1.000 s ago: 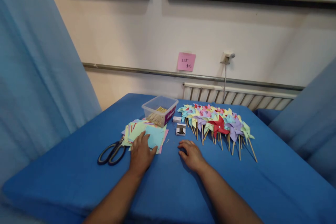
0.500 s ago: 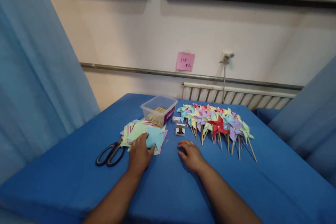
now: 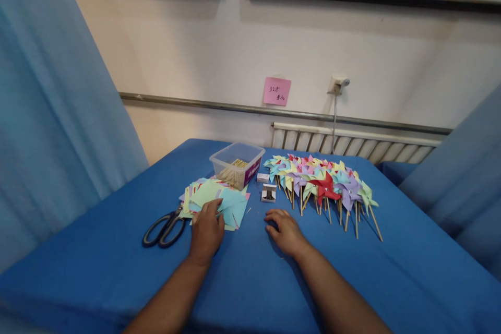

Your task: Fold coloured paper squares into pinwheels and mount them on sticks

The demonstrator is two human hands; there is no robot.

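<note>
My left hand [image 3: 207, 228] lies over the near left part of a loose pile of coloured paper sheets [image 3: 207, 193], its fingers on the sheets and its thumb a little apart. A light blue sheet [image 3: 234, 205] shows just right of its fingertips. My right hand [image 3: 285, 230] rests on the blue cloth, fingers loosely bent, thumb apart, holding nothing. Left of the pile lie scissors [image 3: 164, 228] with dark handles, their blades partly hidden under paper. A small open box [image 3: 268, 194] with dark contents stands beyond my right hand.
A clear plastic tub [image 3: 256, 159] of thin wooden sticks stands behind the paper, beside another small box [image 3: 262, 178]. Many paper pinwheels [image 3: 324, 189] on sticks lie at right. A blue cloth [image 3: 250, 282] covers the table; a radiator [image 3: 352, 145] is behind it.
My left hand has shifted slightly left and its thumb has drawn in towards the fingers. The light blue sheet has moved and shows more of its surface. My right hand stays in place.
</note>
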